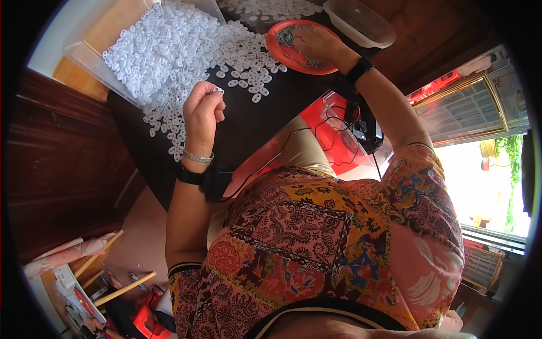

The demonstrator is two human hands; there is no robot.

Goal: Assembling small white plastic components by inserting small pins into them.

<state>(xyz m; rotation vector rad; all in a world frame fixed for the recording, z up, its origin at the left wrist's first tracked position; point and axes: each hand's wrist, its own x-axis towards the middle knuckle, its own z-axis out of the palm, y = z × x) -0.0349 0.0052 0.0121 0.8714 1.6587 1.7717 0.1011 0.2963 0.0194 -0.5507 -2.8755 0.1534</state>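
My left hand [204, 113] is raised over the dark table, its fingers closed in a pinch. A small white oval plastic piece [219, 90] pokes out at its fingertips. My right hand [317, 44] reaches into a round red plate [274, 48], fingers bent down among small grey metal parts [285, 37]. Whatever those fingertips hold is too small to make out. Between the hands and to the left spreads a big heap of white oval pieces with holes [164, 51], spilling from a clear plastic bin [93, 70] lying on its side.
An oval clear tub [361, 24] stands at the table's far right. Below the edge are a red container [339, 141] and black cables [291, 135]. Both wrists wear black bands, the left one wired. Wooden sticks [125, 289] and a red object [149, 322] lie lower left.
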